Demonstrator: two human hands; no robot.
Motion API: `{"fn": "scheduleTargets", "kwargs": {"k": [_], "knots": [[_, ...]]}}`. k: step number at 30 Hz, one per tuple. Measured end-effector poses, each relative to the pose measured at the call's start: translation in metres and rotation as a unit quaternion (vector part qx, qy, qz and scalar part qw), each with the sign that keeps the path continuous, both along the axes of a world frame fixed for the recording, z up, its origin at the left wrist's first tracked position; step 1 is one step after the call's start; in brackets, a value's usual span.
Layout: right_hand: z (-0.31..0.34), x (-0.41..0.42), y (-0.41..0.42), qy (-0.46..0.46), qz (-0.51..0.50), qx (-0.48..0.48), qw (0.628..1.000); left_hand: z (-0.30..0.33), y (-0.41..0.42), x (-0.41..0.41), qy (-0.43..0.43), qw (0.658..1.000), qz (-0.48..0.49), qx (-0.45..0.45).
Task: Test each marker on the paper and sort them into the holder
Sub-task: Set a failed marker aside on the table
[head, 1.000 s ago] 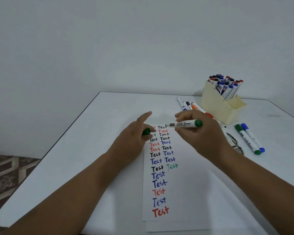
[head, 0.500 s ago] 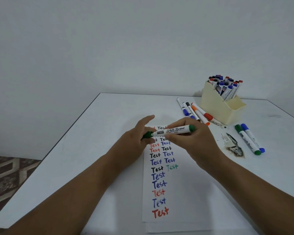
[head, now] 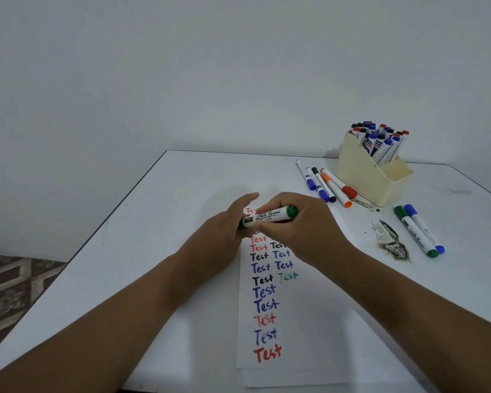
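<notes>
White tabletop [head: 182, 194] below, both hands are pinching the green marker [head: 268, 217]; left hand [head: 227, 231] should be pressing its cap straight on while right hand [head: 298, 225] is steadying.

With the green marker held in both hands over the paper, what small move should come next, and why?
Probably the right hand should lift the green-capped white marker toward the cream plastic holder. The left hand pinches the cap end, which looks seated, and a green "Test" is already on the white paper sheet, so testing seems done.
</notes>
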State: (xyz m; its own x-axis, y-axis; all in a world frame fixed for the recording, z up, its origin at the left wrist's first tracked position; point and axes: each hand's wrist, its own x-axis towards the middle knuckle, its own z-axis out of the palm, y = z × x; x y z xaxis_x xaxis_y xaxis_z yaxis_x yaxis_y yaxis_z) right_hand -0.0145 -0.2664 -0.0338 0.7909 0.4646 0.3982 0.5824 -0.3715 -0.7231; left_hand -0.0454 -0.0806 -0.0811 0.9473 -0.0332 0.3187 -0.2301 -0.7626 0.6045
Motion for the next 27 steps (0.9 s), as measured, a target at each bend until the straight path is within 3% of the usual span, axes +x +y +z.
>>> {"fn": "scheduleTargets", "kwargs": {"k": [6, 13, 16, 20, 24, 27], "knots": [[-0.008, 0.004, 0.005, 0.019, 0.004, 0.013, 1.000, -0.001, 0.002, 0.002, -0.008, 1.000, 0.009, -0.012], [0.003, 0.026, -0.016, 0.134, 0.021, 0.053, 0.989, -0.004, 0.004, 0.013, -0.004, 0.997, 0.028, -0.071], [0.025, 0.049, -0.035, 0.114, -0.012, 0.085, 0.990, -0.008, 0.008, 0.017, 0.031, 0.998, 0.056, 0.022], [0.062, 0.090, -0.068, 0.043, -0.146, 0.099, 0.983, -0.013, 0.006, 0.020, 0.080, 0.982, 0.047, 0.166], [0.094, 0.127, -0.108, -0.046, -0.232, 0.073, 0.969, -0.012, 0.006, 0.023, 0.104, 0.971, 0.031, 0.214], [0.106, 0.150, -0.130, -0.057, -0.259, 0.067, 0.962, -0.012, 0.006, 0.024, 0.101, 0.969, 0.033, 0.222]]}}
